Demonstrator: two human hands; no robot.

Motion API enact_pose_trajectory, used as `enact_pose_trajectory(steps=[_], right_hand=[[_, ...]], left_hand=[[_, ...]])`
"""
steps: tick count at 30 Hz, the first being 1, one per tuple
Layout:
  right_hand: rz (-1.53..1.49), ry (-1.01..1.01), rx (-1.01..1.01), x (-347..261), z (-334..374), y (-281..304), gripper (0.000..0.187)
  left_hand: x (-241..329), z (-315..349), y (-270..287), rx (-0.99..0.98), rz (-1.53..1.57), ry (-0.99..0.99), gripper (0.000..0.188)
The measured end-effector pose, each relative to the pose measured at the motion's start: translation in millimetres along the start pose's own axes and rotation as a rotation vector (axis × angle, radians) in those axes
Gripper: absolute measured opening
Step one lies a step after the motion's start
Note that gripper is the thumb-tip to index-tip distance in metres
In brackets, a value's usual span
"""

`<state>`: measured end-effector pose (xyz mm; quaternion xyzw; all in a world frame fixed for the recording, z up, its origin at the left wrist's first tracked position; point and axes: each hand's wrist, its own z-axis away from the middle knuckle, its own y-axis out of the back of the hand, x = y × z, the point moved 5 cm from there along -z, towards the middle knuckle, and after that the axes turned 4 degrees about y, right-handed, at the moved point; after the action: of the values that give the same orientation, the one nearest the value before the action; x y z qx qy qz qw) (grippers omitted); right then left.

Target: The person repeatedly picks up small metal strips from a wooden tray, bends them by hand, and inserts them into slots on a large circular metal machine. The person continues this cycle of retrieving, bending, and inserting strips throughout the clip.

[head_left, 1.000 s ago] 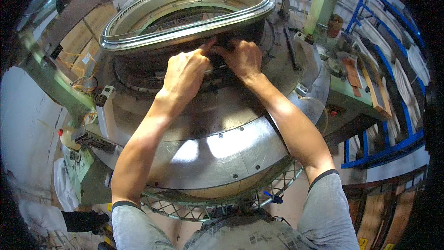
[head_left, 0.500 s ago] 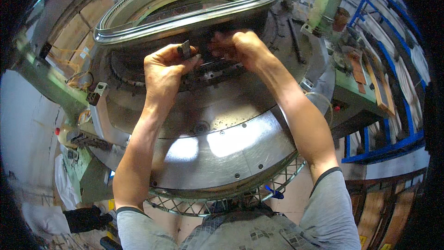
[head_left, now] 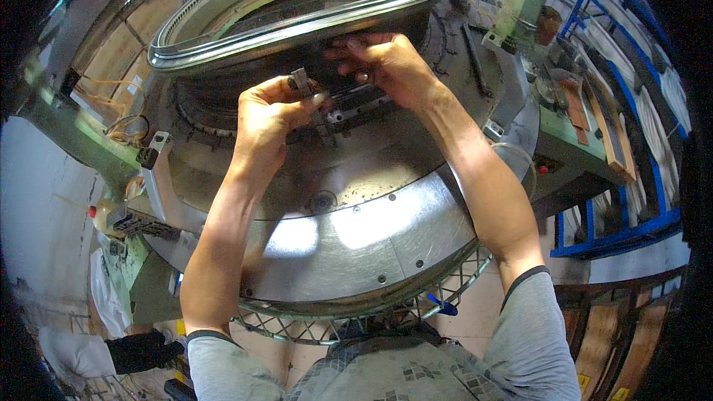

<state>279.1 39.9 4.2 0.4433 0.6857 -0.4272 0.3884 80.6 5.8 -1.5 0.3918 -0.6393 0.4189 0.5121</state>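
My left hand (head_left: 269,115) is closed, pinching a small flat grey metal piece (head_left: 299,80) between thumb and fingers. A narrow strip-like part reaches down below the fingertips; whether it belongs to the held piece I cannot tell. My right hand (head_left: 394,70) is beside it to the right, just below the metal ring (head_left: 297,30), its fingers bent but apart, with nothing visible in them. Both hands are over the dark inner track (head_left: 364,95) of a large round metal machine (head_left: 349,171). Shadow hides detail beneath the ring.
Green posts (head_left: 523,0) rise beside the machine. A bracket (head_left: 157,156) stands at its left rim, and a dark rod (head_left: 477,59) lies on its right side. A blue rack (head_left: 616,249) holds white bundles at right. Below the rim runs a lattice hoop (head_left: 297,333) with a blue clip.
My right hand has shifted slightly and its fingers have spread. My left hand has moved a little right and tilted, still pinching the metal piece.
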Motion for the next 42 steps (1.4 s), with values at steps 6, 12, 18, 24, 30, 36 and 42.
enact_pose_trajectory(steps=[6, 12, 18, 24, 30, 36, 42], right_hand=[[0.295, 0.103, -0.001, 18.6, -5.5, 28.8, 0.023], [1.169, 0.115, -0.096, 23.8, 4.6, 24.7, 0.022], [0.713, -0.027, -0.224, 21.9, 38.3, -26.9, 0.016], [0.597, 0.188, -0.099, 19.0, 55.9, -31.3, 0.019], [0.437, -0.119, -0.222, 15.8, 49.8, -6.3, 0.012], [0.35, -0.127, -0.232, 17.9, 44.8, 15.4, 0.019], [0.395, 0.137, 0.081, 26.7, 43.4, 39.0, 0.016]], left_hand=[[-3.0, -2.3, 4.7, -0.038, -0.018, -0.002, 0.017], [-3.3, -1.5, 9.9, -0.01, -0.105, 0.007, 0.016], [-9.9, -2.6, 10.1, 0.015, -0.017, 0.047, 0.015], [-18.2, -3.1, -1.2, 0.012, 0.015, 0.144, 0.015], [-24.4, -20.1, -17.0, -0.043, 0.143, 0.356, 0.016], [-35.4, -39.2, -28.8, -0.007, 0.197, 0.392, 0.021], [-34.2, -34.0, -40.2, 0.057, 0.385, 0.252, 0.022]])
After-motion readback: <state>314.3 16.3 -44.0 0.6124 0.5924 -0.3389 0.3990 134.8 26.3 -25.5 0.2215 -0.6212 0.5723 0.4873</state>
